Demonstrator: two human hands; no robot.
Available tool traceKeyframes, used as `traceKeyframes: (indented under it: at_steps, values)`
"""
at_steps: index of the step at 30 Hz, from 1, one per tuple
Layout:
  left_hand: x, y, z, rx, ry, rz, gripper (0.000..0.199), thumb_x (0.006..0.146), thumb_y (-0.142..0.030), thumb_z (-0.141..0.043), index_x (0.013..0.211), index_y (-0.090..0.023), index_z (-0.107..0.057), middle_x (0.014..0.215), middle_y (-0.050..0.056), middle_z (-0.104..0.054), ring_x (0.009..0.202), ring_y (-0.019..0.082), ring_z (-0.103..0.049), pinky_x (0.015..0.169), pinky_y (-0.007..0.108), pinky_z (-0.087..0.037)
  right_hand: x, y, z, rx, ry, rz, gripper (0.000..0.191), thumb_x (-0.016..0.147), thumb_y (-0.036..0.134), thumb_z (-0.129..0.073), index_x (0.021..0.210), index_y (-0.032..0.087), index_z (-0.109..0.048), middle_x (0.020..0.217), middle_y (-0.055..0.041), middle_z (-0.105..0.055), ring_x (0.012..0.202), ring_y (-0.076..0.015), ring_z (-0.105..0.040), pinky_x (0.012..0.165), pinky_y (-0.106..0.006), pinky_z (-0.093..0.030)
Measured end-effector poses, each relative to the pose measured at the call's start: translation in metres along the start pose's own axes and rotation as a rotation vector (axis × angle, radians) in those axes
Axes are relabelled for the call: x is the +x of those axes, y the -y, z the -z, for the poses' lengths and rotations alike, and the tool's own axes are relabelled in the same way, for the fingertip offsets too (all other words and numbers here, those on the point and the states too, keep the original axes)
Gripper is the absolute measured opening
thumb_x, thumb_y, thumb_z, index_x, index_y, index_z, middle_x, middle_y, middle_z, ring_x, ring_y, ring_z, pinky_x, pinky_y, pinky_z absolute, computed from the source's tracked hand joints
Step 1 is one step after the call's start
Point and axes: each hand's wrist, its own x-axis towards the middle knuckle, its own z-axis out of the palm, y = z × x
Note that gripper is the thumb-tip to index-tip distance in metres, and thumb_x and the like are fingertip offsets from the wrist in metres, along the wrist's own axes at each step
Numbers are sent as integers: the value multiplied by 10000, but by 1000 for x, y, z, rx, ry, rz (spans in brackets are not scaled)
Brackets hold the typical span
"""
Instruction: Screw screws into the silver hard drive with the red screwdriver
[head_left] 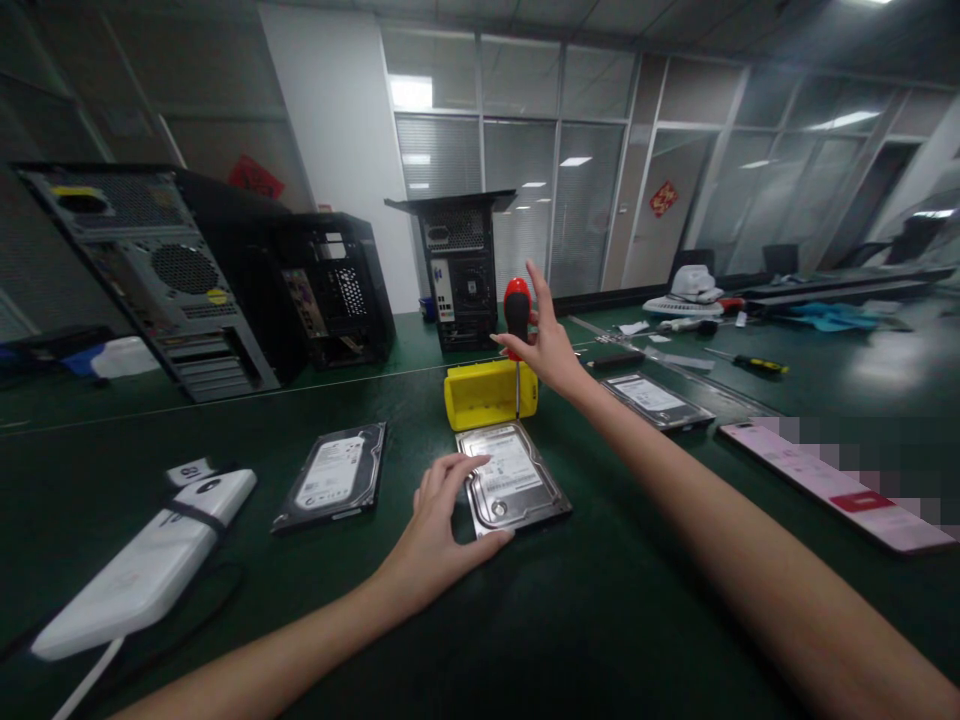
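A silver hard drive with a white label lies flat on the green table in front of me. My left hand braces it, fingers over its left side and thumb at its near edge. Above its far end, a screwdriver with a red and black handle stands upright, its shaft reaching down to the drive's far edge. My right hand is around the handle, thumb in front and one finger pointing up; the other fingers are partly hidden. Right behind the drive sits a yellow plastic tray.
Another hard drive lies left, and a third drive right, behind my forearm. A white power strip is at the left front, a pink phone-like slab at right. Computer cases stand behind; a yellow-black screwdriver lies far right.
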Motion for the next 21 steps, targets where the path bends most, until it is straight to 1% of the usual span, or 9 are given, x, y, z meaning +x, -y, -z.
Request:
traceKeyframes:
  at_steps: [3,5,8,11,14,16,18,21]
  values:
    - [0,-1,0,-5,5,2,625,751,-391,-682,1314,-298,-427,1369,95,-376,1308,334,-356,1087,542,-292,1,-1,-1,-130,-54,77,869,757,310,-668,1471,367,-176,1467,-52,-325,983,-296,-596,766,-456,-526]
    - [-1,-2,1,-2,6,3,622,752,-391,-680,1313,-293,-428,1368,96,-375,1307,333,-357,1089,536,-291,3,-3,-1,-144,-50,95,833,758,308,-666,1456,357,-213,1434,-54,-369,944,-277,-604,760,-448,-529]
    - [0,-3,1,8,10,12,628,755,-387,-675,1320,-280,-424,1370,99,-368,1306,325,-359,1095,520,-288,4,-4,-1,-156,-59,92,817,746,330,-684,1434,334,-244,1347,-74,-440,895,-262,-610,745,-431,-526]
    - [0,-2,1,17,13,11,631,757,-387,-674,1323,-266,-422,1370,103,-361,1308,319,-355,1103,508,-279,4,-2,0,-150,-67,59,803,740,352,-694,1412,326,-255,1193,-90,-509,826,-249,-622,717,-416,-520]
    - [-1,-2,1,15,13,6,628,761,-392,-673,1323,-270,-420,1369,102,-363,1307,321,-358,1102,511,-282,6,2,1,-105,-45,-6,713,787,386,-642,1382,314,-255,1016,-70,-539,664,-192,-625,675,-405,-523]
    - [-1,-2,1,12,11,6,627,764,-394,-671,1326,-280,-417,1373,98,-361,1308,322,-358,1102,513,-280,12,3,2,-52,-36,-34,587,832,387,-573,1336,299,-285,976,-53,-528,602,-154,-616,666,-396,-530]
    - [-1,-2,1,10,15,9,630,766,-396,-670,1330,-282,-415,1378,96,-355,1311,321,-351,1104,511,-276,20,4,4,20,-40,-46,470,836,341,-549,1250,265,-339,980,-44,-506,625,-140,-624,708,-391,-535]
    - [0,-2,1,5,23,19,637,766,-399,-668,1335,-276,-410,1385,97,-340,1316,317,-342,1108,505,-272,33,6,8,160,-44,-96,413,731,215,-627,1067,204,-388,915,-23,-502,701,-139,-623,811,-384,-517]
